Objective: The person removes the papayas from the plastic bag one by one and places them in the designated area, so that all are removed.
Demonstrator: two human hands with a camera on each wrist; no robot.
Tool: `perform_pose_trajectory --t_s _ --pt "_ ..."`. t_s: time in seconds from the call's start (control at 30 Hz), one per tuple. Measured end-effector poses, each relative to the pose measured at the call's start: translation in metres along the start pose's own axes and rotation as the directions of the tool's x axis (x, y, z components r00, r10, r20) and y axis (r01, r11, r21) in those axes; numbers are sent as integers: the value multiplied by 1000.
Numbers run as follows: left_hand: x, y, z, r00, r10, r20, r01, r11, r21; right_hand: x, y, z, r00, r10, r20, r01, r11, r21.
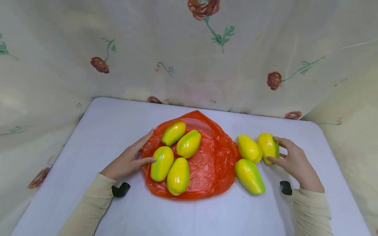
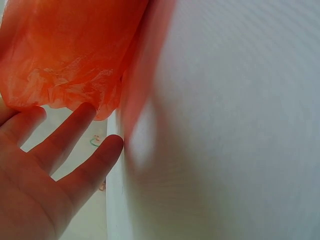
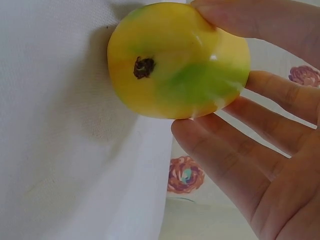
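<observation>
A red plastic bag (image 1: pixel 203 173) lies spread on the table, with several yellow-green mangoes (image 1: pixel 178 177) on its left part. At its left rim is my left hand (image 1: pixel 128 160), fingers extended along the outside edge and thumb lying over the rim by the nearest mango. In the left wrist view, straight, spread fingers (image 2: pixel 82 172) touch the lower edge of the bag. My right hand (image 1: pixel 292 160) holds a mango (image 1: pixel 268 147) at its right side, between thumb and fingers. The right wrist view shows this mango's (image 3: pixel 175 60) dark stem end.
Two more mangoes, an upper one (image 1: pixel 249 148) and a lower one (image 1: pixel 250 177), lie between the bag and my right hand. The white table (image 1: pixel 118 114) has rounded far corners. A flowered curtain (image 1: pixel 177 49) hangs behind and at both sides.
</observation>
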State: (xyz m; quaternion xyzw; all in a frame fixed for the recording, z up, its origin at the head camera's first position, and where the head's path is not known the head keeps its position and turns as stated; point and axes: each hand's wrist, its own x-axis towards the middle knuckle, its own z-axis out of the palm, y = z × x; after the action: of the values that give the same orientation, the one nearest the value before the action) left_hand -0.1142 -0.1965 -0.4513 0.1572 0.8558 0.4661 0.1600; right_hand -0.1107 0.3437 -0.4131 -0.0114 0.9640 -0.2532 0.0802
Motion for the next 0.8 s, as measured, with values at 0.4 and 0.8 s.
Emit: perform_pose_trajectory --t_s 0.4,0.8 --pt "4 -1 0 1000 11 0 -11 1000 -8 -1 3 0 1000 -9 -24 9 1000 -12" --pt "3 -2 -1 1000 7 0 -7 1000 -16 -2 1 1 999 -22 -37 21 1000 -21"
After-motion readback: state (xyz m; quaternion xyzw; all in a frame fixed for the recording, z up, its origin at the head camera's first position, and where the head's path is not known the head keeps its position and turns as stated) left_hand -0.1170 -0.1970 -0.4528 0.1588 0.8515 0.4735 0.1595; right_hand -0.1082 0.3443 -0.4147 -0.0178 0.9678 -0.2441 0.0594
